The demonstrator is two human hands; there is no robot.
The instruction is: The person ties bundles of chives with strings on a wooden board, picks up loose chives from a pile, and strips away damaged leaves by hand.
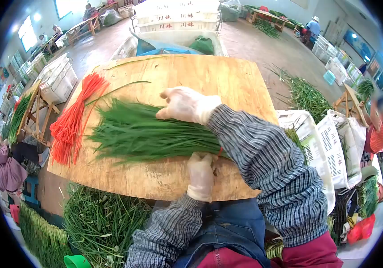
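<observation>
A bundle of green chives (151,134) lies across the wooden board, its leaf tips fanned toward the left and slightly blurred. Near its right end, partly behind my sleeve, a red tie (220,152) shows on the stems. My right hand (183,105), in a pale thin glove, is over the bundle's far edge with fingers stretched and apart. Also gloved, my left hand (201,172) sits at the near edge beside the red tie, its fingers curled closed; what they grip is hidden. A pile of red ties (77,118) lies on the board's left side.
The wooden board (227,80) has loose leaves near its far edge. Loose greens (102,219) are heaped below at left. White crates (305,134) stand at right, and stacked crates (176,24) stand beyond. Other people, one in a purple top (6,167), are around the room.
</observation>
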